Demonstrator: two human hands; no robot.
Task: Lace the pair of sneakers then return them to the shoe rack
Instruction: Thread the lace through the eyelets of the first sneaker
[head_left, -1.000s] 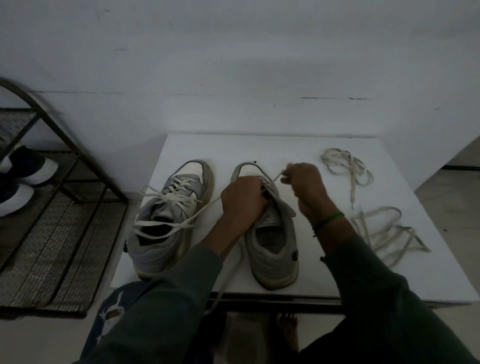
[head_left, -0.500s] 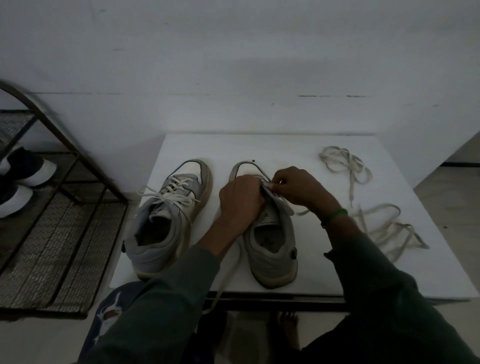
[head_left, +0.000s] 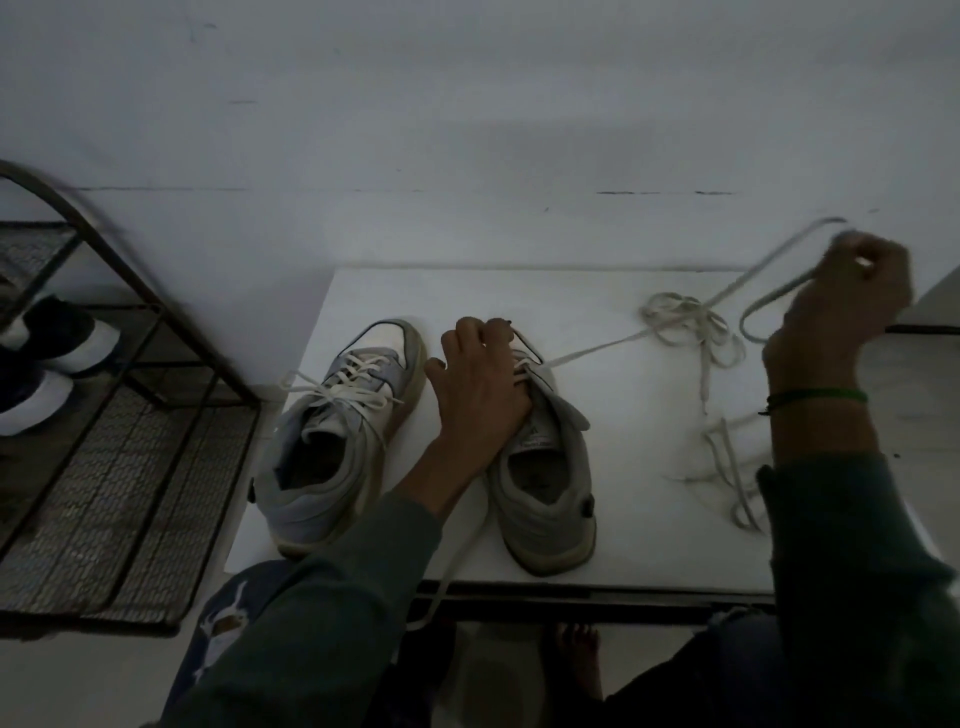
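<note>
Two grey-and-white sneakers stand side by side on a white table, toes toward the wall. The left sneaker has a loose white lace through its eyelets. My left hand presses down on the front of the right sneaker, fingers spread over its toe and tongue. A white lace runs taut from that sneaker's front eyelets up to the right. My right hand pinches it high above the table's far right corner. The lace's other end hangs over the table's front edge.
Two loose laces lie on the table's right side, one bundle at the back and one nearer me. A black wire shoe rack stands on the left with dark shoes on its shelf. The wall is just behind the table.
My right hand has left the right sneaker and swung up and to the right, pulling the lace out long and taut. My left hand has stayed on the sneaker's front.
</note>
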